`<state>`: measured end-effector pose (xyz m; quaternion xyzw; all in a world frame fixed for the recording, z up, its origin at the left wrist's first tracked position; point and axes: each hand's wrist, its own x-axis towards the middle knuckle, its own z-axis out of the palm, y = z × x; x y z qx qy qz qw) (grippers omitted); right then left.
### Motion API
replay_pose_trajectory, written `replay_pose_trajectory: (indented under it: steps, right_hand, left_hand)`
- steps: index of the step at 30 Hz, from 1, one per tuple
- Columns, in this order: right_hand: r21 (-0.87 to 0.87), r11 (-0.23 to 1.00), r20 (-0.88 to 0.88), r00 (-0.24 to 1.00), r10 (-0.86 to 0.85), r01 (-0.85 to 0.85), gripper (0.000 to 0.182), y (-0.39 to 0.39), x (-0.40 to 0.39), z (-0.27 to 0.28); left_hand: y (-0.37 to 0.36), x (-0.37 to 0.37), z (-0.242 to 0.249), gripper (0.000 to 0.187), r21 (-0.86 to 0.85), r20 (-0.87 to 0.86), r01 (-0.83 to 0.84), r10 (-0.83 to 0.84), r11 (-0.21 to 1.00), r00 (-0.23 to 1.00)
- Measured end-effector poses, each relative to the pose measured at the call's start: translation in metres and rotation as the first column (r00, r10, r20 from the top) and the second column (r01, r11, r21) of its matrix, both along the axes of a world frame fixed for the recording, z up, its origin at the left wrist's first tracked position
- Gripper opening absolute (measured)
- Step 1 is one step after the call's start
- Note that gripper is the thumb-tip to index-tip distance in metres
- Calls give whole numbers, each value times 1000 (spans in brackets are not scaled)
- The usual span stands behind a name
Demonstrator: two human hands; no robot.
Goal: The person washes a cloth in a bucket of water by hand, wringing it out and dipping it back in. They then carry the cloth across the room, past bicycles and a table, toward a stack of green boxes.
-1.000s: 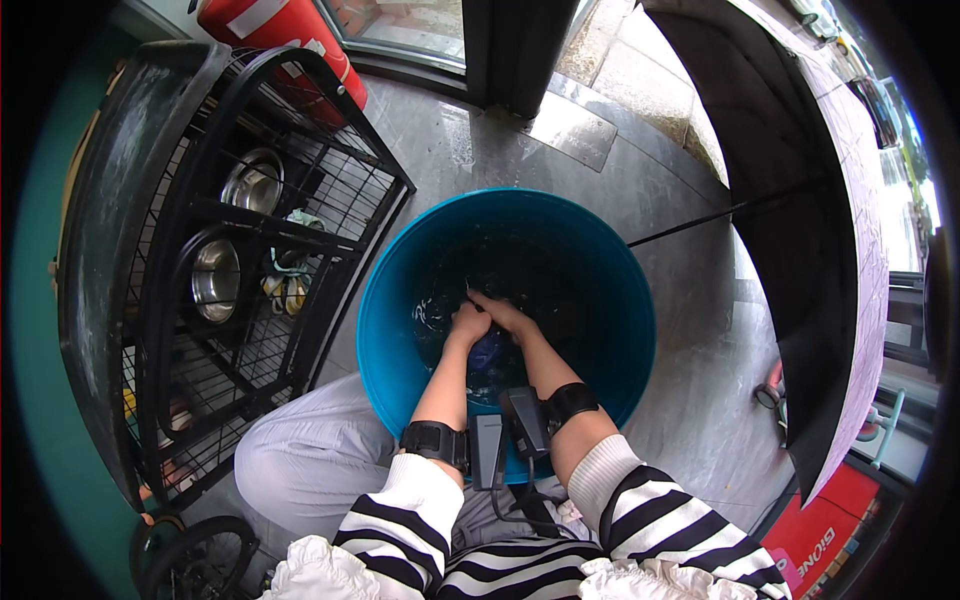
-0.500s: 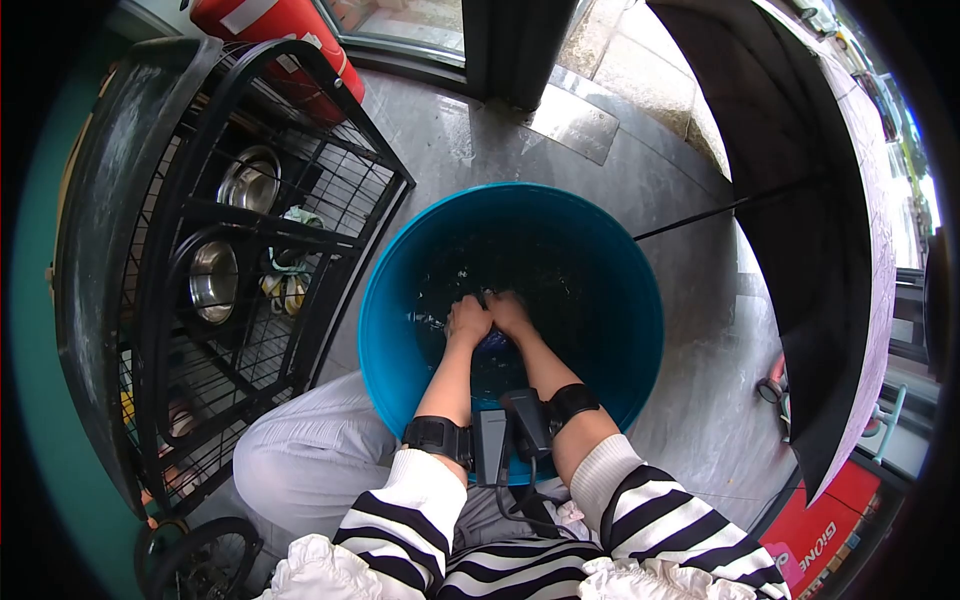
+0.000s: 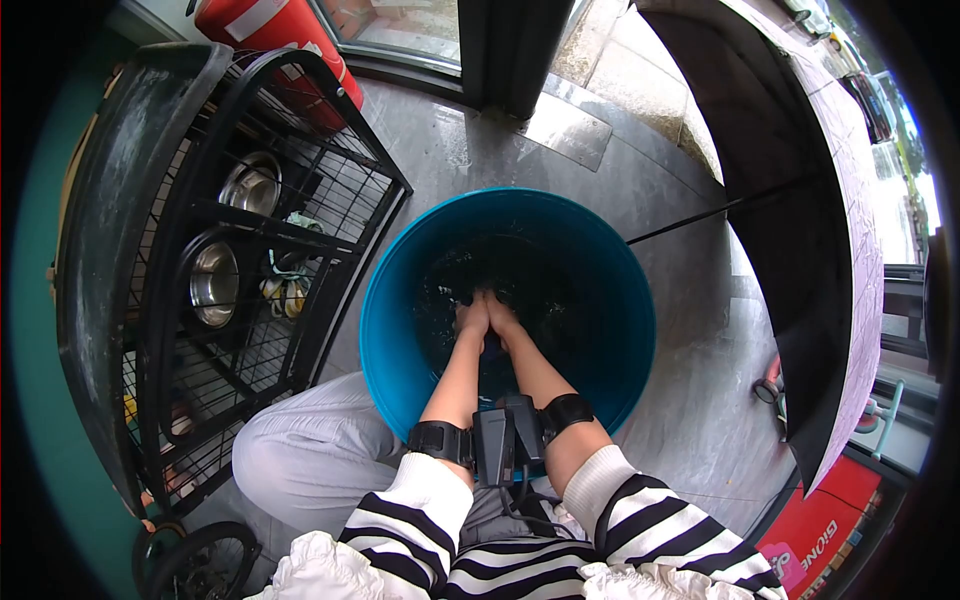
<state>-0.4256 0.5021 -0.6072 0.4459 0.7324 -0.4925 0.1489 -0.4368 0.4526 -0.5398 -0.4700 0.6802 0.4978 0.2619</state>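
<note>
A large blue tub (image 3: 620, 350) stands on the floor in front of me, with dark water (image 3: 560, 310) inside. Both my arms reach down into it. My left hand (image 3: 472, 316) and my right hand (image 3: 499, 314) are side by side near the middle, close against each other. Their fingers point down into the dark water and are hidden. Whether they grip anything below the surface cannot be made out. Black straps with small grey boxes (image 3: 494, 446) sit on both forearms, close together over the tub's near rim.
A black wire cage (image 3: 270, 235) with metal bowls (image 3: 214, 284) stands at left, a red container (image 3: 275, 40) behind it. At right an open umbrella (image 3: 760, 200) lies with its shaft toward the tub. A red box (image 3: 830, 530) is at lower right, a small wheel (image 3: 200, 560) at lower left.
My hands have drawn closer together and gone lower into the water, so less of the fingers shows. The bluish patch between them is now barely visible. The view has shifted slightly.
</note>
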Motion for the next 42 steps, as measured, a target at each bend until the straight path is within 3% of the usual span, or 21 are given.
replay_pose_trajectory:
  steps: [2,5,8,12,15,18,20,21,26,30,32,33,35,37,39,42]
  right_hand:
    - [-129,982,171,972,161,-140,63,7,1,53]
    - [-15,986,227,959,167,-168,61,7,1,58]
    - [41,991,129,984,121,-127,53,8,2,57]
    - [19,998,126,991,49,-52,47,10,-1,57]
    - [-96,989,184,974,130,-114,46,12,-3,57]
    - [1,976,195,957,214,-218,45,9,-1,60]
    - [-17,894,149,883,446,-448,51,14,-7,54]
    - [-16,891,145,880,452,-454,51,16,-11,56]
    - [-171,877,320,816,481,-450,57,30,-28,133]
    - [-148,804,299,749,591,-576,46,55,-28,157]
    - [54,708,255,695,672,-704,42,62,-27,176]
    - [56,708,252,696,672,-704,42,66,-24,183]
    - [264,717,57,753,656,-645,39,72,-18,198]
    - [283,736,-29,762,647,-615,38,79,-13,220]
    - [297,757,-118,765,633,-581,37,85,-13,239]
    - [94,835,-330,775,540,-542,33,93,-15,265]
  left_hand:
    - [-2,-1,28,69,-48,147,215,-206,976,968]
    - [-4,2,27,60,-142,137,281,-262,949,955]
    - [-3,1,29,47,-234,110,355,-338,905,935]
    - [-2,-2,29,46,-231,70,364,-357,903,931]
    - [-6,-2,20,45,-208,62,388,-384,898,921]
    - [-12,3,8,47,-210,76,415,-408,885,910]
    - [-17,0,11,48,-211,90,494,-487,843,869]
    - [-18,-2,15,48,-214,87,488,-481,846,872]
    - [-24,-11,26,56,-217,112,534,-523,817,845]
    - [-26,-12,52,54,-233,81,462,-457,856,886]
    - [-27,-12,46,48,-205,48,356,-354,912,934]
    - [-28,-10,55,48,-208,45,355,-354,911,934]
    - [-30,-6,75,54,-55,9,299,-299,953,954]
    - [-41,-5,81,57,3,-8,324,-324,946,946]
    - [-45,-5,95,54,-126,-7,534,-539,836,842]
    - [-42,-7,107,47,-137,-89,557,-570,819,817]
